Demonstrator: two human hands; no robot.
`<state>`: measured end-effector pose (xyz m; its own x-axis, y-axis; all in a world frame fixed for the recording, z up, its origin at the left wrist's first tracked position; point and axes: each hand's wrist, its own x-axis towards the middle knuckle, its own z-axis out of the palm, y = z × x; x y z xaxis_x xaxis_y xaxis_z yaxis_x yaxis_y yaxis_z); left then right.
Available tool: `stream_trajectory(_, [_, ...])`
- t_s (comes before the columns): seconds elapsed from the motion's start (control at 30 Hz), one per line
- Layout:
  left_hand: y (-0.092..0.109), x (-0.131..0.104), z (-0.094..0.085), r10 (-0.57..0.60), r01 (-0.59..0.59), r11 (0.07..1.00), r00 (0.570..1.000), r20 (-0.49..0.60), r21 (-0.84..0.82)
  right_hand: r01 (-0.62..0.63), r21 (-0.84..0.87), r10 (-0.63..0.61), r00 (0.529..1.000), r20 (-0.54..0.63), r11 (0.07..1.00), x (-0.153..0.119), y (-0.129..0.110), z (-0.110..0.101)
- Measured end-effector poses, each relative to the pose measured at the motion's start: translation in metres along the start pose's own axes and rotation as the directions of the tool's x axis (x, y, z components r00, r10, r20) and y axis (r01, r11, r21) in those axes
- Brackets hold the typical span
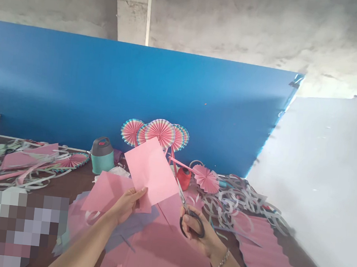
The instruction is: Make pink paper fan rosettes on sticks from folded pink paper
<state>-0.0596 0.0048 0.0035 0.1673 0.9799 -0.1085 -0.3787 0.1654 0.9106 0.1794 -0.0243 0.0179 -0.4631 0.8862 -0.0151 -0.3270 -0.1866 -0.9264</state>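
Note:
My left hand (pixel 128 204) pinches the lower edge of a pink sheet of paper (pixel 152 171), which is raised and tilted above the table. In my right hand (pixel 198 229) is a pair of scissors (pixel 193 222) with black handles, the fingers through the loops. The blades point up and left, at the right corner of the raised sheet; whether they are cutting it I cannot tell. Below both hands lie larger pink sheets (pixel 166 251), and another pink sheet (pixel 109 188) rests left of the raised one, over blue-grey paper (pixel 123 236).
Pleated paper fans (pixel 159 133) stand against the blue partition (pixel 170 86). A teal and grey container (pixel 102 159) is behind the left sheet. Curled white strips (pixel 231 203) and folded pink paper (pixel 269 245) lie right; more strips (pixel 37 169) lie left. A red object (pixel 184 178) stands behind the scissors.

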Motion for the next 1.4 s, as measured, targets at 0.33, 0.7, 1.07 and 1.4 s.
stream_trajectory(0.33, [0.001, 0.0, 0.0, -0.002, 0.002, 1.0, 1.0, -0.025, 0.004, -0.026, -0.06, 0.023, 0.998, -0.05, 0.998, 0.003, 0.009, -0.008])
stream_trajectory(0.7, [0.002, 0.001, -0.004, 0.064, -0.066, 0.996, 0.997, -0.035, -0.054, 0.0, -0.116, 0.001, 1.0, 0.011, 0.993, -0.005, -0.009, -0.015])
stream_trajectory(1.07, [0.0, 0.008, -0.014, 0.046, -0.063, 0.99, 0.99, -0.13, -0.127, -0.09, -0.011, 0.091, 0.979, 0.185, 0.996, -0.003, -0.003, -0.013])
stream_trajectory(1.4, [0.0, 0.007, -0.012, 0.039, -0.053, 0.989, 0.994, -0.105, -0.137, -0.085, -0.023, 0.088, 0.978, 0.189, 0.996, -0.002, 0.001, -0.015])
